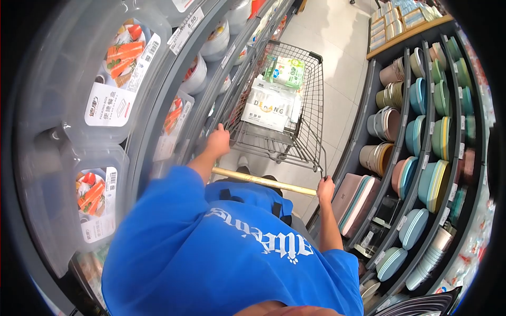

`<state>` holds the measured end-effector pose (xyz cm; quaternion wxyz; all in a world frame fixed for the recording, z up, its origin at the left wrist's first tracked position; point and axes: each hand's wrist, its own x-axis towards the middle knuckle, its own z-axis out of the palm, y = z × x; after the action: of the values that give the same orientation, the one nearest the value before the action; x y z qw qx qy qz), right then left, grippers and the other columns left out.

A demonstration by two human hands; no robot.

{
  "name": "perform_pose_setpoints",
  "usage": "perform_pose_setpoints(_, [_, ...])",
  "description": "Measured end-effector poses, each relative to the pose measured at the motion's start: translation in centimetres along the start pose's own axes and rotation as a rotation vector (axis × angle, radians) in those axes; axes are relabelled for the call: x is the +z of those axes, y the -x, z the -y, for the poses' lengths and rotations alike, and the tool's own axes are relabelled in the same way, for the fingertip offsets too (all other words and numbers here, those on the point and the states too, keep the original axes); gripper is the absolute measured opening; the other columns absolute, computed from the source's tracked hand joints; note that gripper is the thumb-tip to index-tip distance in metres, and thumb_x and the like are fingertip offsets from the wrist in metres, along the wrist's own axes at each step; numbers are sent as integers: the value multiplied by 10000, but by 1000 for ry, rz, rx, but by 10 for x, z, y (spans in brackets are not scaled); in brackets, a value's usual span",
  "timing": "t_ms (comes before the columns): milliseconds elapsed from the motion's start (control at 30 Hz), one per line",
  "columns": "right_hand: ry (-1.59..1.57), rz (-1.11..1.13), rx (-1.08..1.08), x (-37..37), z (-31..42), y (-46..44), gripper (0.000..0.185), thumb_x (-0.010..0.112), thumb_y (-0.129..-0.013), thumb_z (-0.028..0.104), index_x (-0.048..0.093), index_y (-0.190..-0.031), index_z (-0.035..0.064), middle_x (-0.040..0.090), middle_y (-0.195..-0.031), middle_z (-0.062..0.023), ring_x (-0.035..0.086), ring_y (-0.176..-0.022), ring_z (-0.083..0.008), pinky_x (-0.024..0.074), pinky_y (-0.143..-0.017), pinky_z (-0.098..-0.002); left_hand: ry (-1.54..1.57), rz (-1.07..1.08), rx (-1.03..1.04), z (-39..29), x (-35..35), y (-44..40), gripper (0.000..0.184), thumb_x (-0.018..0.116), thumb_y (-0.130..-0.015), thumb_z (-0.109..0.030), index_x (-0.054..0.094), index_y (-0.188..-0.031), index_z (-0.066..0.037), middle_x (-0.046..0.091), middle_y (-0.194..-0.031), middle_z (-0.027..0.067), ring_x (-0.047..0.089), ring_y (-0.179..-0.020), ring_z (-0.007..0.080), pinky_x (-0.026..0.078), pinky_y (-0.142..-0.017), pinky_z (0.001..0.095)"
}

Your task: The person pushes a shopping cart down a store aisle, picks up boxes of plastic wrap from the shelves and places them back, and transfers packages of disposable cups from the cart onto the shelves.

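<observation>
A wire shopping cart (311, 79) stands in front of me, its yellow handle bar (263, 182) running across near my waist. My left hand (218, 141) is closed around the cart's frame at the left end of the bar. At the right end, my right hand (326, 188) grips the frame where it meets the handle. Inside the basket lies a white package (268, 103) printed with dark letters. Beyond it, a green and white pack (289, 71) rests in the cart.
Shelves with clear plastic boxes (47, 142) rise close on the left. On the right, shelves hold stacked coloured bowls (433, 184) and pink trays (358, 203). A tiled aisle floor (337, 95) runs ahead between them. Boxed goods sit on a wooden shelf (411, 37) farther off.
</observation>
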<state>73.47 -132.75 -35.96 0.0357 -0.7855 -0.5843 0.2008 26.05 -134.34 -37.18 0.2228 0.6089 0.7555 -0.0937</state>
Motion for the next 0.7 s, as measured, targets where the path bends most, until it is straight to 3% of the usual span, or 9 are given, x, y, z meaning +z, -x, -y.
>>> perform_pose_setpoints(33, [50, 85, 30, -3, 0, -11, 290, 549, -933, 202, 650, -1114, -1, 697, -994, -282, 658, -992, -467, 517, -876, -530, -6, 49, -21, -4, -6, -3, 400, 729, -718, -103, 636, -1075, 51, 503, -1215, 236, 646, -1016, 385, 573, -873, 424])
perform_pose_setpoints(433, [74, 20, 105, -33, 50, -88, 274, 585, -891, 191, 668, -1041, -23, 701, -966, -284, 677, -959, -450, 533, -858, -515, 3, 13, -1, -24, -43, -82, 401, 733, -705, -119, 641, -1072, 12, 501, -1217, 251, 666, -991, 418, 568, -886, 459])
perform_pose_setpoints(700, [33, 17, 94, -37, 63, -150, 261, 590, -858, 174, 672, -998, -31, 695, -925, -294, 675, -923, -463, 529, -840, -528, -23, 53, -26, -38, -70, -138, 476, 790, -704, -172, 645, -1121, 4, 490, -1246, 234, 658, -1027, 387, 566, -905, 435])
